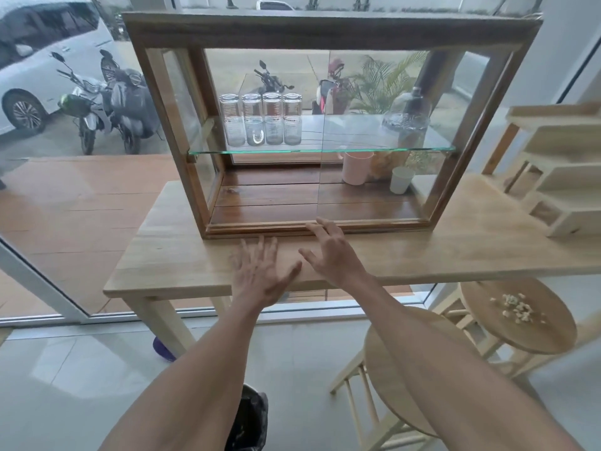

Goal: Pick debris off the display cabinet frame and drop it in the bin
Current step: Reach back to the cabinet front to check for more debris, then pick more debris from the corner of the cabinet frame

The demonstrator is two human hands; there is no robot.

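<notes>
Both my hands reached toward the cabinet's bottom frame, grips open and empty.

My left hand (260,275) hovered flat over the counter (471,242) at centre frame, fingers spread. My right hand (331,252) sat just beside it, fingertips at the lower rail of the display cabinet frame (260,231). I could not make out any debris on that rail. The bin (247,421), lined in black, stood on the floor at the bottom centre, between my forearms. Pale crumbs (517,309) lay on the stool (520,333) at lower right.
</notes>
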